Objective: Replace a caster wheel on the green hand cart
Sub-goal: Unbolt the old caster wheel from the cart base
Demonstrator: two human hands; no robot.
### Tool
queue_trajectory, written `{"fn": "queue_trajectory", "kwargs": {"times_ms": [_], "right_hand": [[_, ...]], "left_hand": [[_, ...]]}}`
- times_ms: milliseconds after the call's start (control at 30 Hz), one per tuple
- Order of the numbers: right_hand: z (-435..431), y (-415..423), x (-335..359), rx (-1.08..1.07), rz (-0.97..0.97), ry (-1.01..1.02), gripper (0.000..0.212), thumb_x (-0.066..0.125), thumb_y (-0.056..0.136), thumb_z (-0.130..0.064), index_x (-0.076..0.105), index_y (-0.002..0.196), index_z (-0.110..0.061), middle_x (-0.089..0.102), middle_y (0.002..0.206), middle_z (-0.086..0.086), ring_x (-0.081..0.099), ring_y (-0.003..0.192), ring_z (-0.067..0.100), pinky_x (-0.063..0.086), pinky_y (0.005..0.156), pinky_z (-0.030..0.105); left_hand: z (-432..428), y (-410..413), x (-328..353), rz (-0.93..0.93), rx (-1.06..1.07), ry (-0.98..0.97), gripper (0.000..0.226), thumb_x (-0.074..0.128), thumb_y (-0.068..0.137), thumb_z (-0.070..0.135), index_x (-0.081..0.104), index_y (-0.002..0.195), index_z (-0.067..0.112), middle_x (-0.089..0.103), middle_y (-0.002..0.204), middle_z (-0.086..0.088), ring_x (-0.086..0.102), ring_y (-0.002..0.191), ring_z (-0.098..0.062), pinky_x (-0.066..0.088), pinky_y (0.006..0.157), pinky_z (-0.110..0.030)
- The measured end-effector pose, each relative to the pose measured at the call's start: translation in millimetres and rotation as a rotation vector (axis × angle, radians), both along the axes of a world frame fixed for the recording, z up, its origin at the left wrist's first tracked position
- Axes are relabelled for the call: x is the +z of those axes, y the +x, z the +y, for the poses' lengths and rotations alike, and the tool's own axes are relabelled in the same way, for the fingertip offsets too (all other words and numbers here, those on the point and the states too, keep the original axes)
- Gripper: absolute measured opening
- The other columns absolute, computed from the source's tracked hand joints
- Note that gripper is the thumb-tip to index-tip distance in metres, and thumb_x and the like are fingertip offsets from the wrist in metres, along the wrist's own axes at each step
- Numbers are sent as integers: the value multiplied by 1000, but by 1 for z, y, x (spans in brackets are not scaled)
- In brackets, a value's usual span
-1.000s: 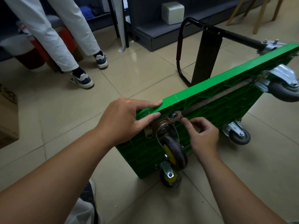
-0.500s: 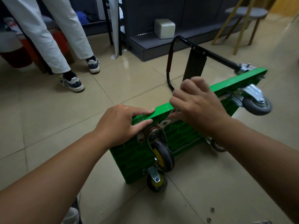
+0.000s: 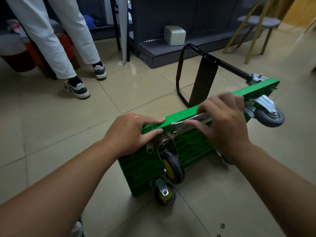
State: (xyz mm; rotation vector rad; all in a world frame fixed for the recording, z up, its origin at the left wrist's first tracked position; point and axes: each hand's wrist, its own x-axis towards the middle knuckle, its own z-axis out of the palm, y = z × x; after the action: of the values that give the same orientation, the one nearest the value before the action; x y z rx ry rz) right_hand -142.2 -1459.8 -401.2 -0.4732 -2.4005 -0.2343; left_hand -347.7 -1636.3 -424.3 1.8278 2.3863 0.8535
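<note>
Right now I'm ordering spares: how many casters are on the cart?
4: a yellow-hubbed caster under the left hand, a lower caster on the floor, a grey caster far right, a fourth caster mostly hidden behind the right forearm.

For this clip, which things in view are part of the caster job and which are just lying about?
Job: green hand cart; upper yellow-hubbed caster; wrench held by right hand; left hand pressing the cart edge; small metal bits on the floor, probably fasteners.
Lying about: white box; stool; red container.

Beige tile floor (image 3: 51,125), green hand cart (image 3: 188,147) on edge, sm. metal bits (image 3: 222,225) nr it, stool (image 3: 259,22) at back
</note>
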Motion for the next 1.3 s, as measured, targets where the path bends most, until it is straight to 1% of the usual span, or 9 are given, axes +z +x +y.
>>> {"fn": "queue_trajectory", "kwargs": {"times_ms": [167,267,433,533,700,800,1000,1200,1300], "right_hand": [[-26,-6,-69,-187,550,-1197,50,61,79,-70,62,87,-20,60,84,2,57,77,13,49,65,22],[-48,-11,-107,-226,714,-1439,50,61,83,-58,62,86,-9,62,69,2,51,56,7,41,49,16],[-67,-16,-140,-172,723,-1626,49,66,81,-53,61,86,-5,58,60,1,49,52,8,42,55,26],[-67,-23,-145,-103,736,-1664,41,70,81,-51,61,83,-10,60,62,6,52,60,17,44,62,31],[-64,-32,-148,-16,755,-1691,41,71,80,-49,63,87,-9,66,80,27,59,69,24,46,67,36],[-57,-35,-148,-19,729,-1647,43,71,79,-47,65,91,-6,71,85,20,65,74,20,50,68,34],[-43,-32,-139,-40,697,-1339,36,74,78,-41,64,83,-6,66,76,7,62,67,5,48,61,16],[-16,-11,-129,-145,469,-1047,36,77,76,-62,64,84,-29,69,85,-8,64,93,25,56,79,43],[-10,-1,-98,-187,314,-661,42,68,76,-65,66,88,-25,63,88,-10,36,95,5,40,84,39]], "left_hand": [[0,1,-2,-5,-1,6,37,70,92,54,68,128,49,74,121,13,49,57,7,38,61,-20],[1,0,-2,-11,-15,15,36,72,92,51,69,128,46,75,120,12,52,60,17,35,57,-16],[2,-2,-3,1,-25,13,38,67,92,57,69,128,45,76,117,12,56,58,10,38,53,-19],[2,-6,-6,-15,-19,14,40,63,92,65,68,129,48,77,115,12,69,71,-2,57,63,-34],[2,-5,-7,-21,-2,18,41,63,89,61,66,128,49,78,112,10,71,71,-8,58,62,-37],[2,-5,-7,-21,-5,21,41,64,90,60,67,129,48,78,114,10,74,77,-9,60,64,-40],[3,-6,-6,-26,-10,15,42,63,90,60,68,129,46,78,115,10,73,75,-9,59,64,-40],[3,-6,-6,-24,-9,14,41,62,91,62,68,129,48,77,116,13,70,73,-4,58,64,-36],[2,-5,-6,-7,-10,26,36,68,93,58,69,128,47,76,115,15,58,59,4,47,58,-24]]}}
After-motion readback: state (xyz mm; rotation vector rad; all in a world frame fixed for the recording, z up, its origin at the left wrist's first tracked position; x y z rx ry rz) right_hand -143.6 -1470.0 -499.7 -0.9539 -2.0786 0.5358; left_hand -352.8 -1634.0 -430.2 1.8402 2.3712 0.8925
